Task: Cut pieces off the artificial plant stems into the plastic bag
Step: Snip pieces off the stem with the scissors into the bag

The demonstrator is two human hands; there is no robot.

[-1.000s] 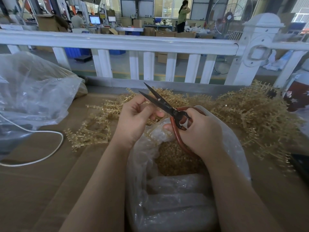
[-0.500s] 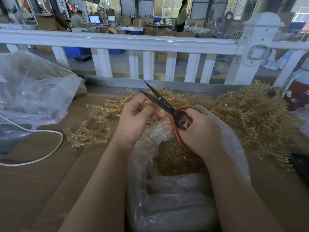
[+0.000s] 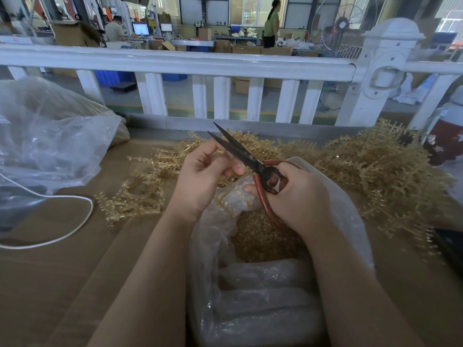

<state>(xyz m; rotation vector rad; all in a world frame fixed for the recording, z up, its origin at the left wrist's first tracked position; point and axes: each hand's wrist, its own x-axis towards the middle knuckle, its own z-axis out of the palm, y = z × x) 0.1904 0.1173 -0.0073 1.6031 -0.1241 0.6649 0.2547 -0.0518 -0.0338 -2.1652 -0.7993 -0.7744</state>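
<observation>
Presently, red-handled, dark-bladed scissors [image 3: 253, 162] are gripped by the right hand [image 3: 295, 196], blades parted in a narrow V above the clear plastic bag [image 3: 348, 221] — presumably so cut pieces drop straight in. A thin golden plastic plant stem [image 3: 226, 182] is pinched by the left hand [image 3: 203, 176] just beside the blades; whether it lies between them cannot be told. Golden cut pieces [image 3: 258, 241] are seen inside the bag. Uncut stems [image 3: 370, 166] are heaped along the cardboard-covered desk's [image 3: 62, 271] far edge — within reach.

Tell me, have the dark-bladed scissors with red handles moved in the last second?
No. The scissors hold the same place: blade tips just below the white railing, handles over the clear plastic bag.
</observation>
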